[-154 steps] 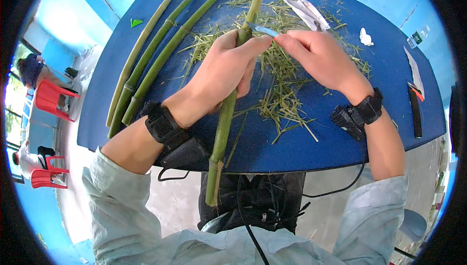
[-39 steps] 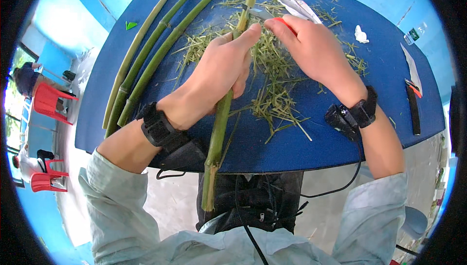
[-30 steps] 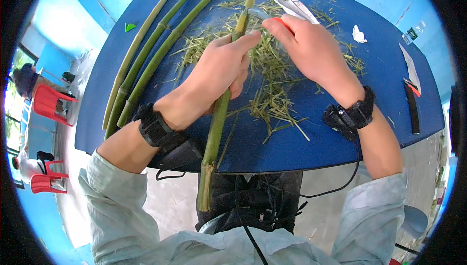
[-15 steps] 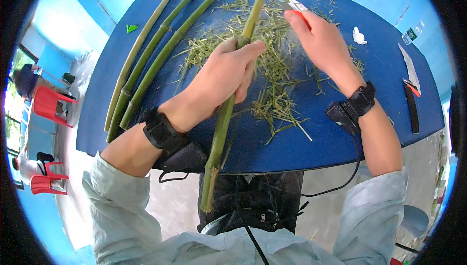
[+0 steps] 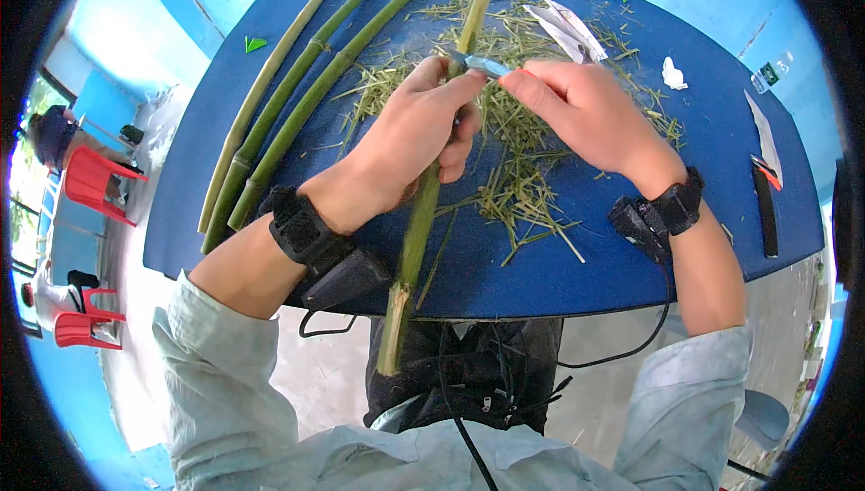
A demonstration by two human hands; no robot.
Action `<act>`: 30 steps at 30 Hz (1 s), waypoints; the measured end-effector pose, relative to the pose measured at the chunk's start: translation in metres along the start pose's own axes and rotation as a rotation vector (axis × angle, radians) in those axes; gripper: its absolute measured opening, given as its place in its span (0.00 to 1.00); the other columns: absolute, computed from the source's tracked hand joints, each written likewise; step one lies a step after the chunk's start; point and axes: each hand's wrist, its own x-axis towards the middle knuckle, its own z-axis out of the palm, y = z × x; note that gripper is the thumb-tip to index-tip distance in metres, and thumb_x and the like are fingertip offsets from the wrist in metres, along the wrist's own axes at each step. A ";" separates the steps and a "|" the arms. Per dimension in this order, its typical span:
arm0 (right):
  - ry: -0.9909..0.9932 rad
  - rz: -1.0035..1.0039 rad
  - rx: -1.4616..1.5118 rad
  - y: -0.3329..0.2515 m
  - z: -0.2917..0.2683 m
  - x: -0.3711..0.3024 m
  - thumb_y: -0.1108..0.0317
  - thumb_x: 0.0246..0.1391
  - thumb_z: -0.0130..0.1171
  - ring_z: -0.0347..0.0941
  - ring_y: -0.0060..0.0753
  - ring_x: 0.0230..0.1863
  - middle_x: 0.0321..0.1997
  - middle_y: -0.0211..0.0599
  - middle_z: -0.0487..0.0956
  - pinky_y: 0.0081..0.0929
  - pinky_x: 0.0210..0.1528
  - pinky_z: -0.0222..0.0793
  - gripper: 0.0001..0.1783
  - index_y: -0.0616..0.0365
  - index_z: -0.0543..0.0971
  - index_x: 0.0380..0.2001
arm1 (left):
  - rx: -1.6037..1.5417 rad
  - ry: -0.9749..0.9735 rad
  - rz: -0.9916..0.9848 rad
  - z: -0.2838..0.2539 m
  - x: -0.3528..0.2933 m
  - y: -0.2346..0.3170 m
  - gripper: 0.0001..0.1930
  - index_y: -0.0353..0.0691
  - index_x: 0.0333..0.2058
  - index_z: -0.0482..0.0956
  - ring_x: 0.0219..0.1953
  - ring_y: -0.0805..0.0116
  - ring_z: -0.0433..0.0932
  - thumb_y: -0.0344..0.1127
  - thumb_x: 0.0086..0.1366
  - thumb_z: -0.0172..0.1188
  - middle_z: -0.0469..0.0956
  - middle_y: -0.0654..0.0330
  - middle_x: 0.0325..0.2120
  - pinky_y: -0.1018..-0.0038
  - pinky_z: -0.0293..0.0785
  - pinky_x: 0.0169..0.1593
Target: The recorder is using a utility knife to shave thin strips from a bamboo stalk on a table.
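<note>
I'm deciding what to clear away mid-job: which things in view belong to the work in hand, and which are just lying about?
Job, it seems:
held green stalk
knife
shavings
three stalks at left

Apparently just lying about:
crumpled white tissue
folded white paper
green scraps
clear bottle

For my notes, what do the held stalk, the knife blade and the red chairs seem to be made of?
Stalk: probably bamboo or a similar cane; green skin, jointed, paler yellow toward its far end.
Knife blade: likely metal, smooth, with a bluish sheen.
Red chairs: apparently moulded plastic, judging by their even colour and smooth look.
</note>
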 end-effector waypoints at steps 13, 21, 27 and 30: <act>-0.045 -0.012 0.126 0.016 0.005 0.000 0.42 0.76 0.49 0.62 0.38 0.21 0.17 0.44 0.67 0.41 0.29 0.60 0.33 0.64 0.77 0.29 | 0.098 -0.092 -0.004 -0.003 0.000 0.002 0.24 0.48 0.23 0.63 0.12 0.80 0.59 0.51 0.78 0.58 0.60 0.72 0.13 0.78 0.55 0.17; -0.083 0.000 0.189 0.015 0.006 -0.002 0.41 0.77 0.47 0.62 0.34 0.22 0.17 0.39 0.68 0.40 0.29 0.59 0.34 0.64 0.78 0.31 | 0.133 -0.072 -0.012 -0.003 -0.001 0.000 0.27 0.49 0.23 0.63 0.11 0.80 0.59 0.58 0.79 0.57 0.58 0.74 0.13 0.77 0.55 0.15; -0.140 0.054 0.173 0.012 0.002 -0.002 0.41 0.77 0.47 0.64 0.33 0.23 0.18 0.39 0.69 0.40 0.30 0.61 0.34 0.64 0.78 0.31 | 0.190 -0.065 -0.014 -0.002 -0.003 0.002 0.28 0.50 0.23 0.62 0.10 0.81 0.58 0.58 0.79 0.55 0.57 0.74 0.14 0.78 0.56 0.14; -0.154 0.053 0.173 0.012 0.001 -0.002 0.41 0.76 0.47 0.64 0.33 0.23 0.18 0.39 0.69 0.40 0.30 0.62 0.34 0.64 0.79 0.32 | 0.199 -0.066 -0.011 -0.001 -0.003 0.001 0.28 0.50 0.23 0.62 0.10 0.81 0.58 0.59 0.79 0.54 0.57 0.74 0.14 0.78 0.56 0.14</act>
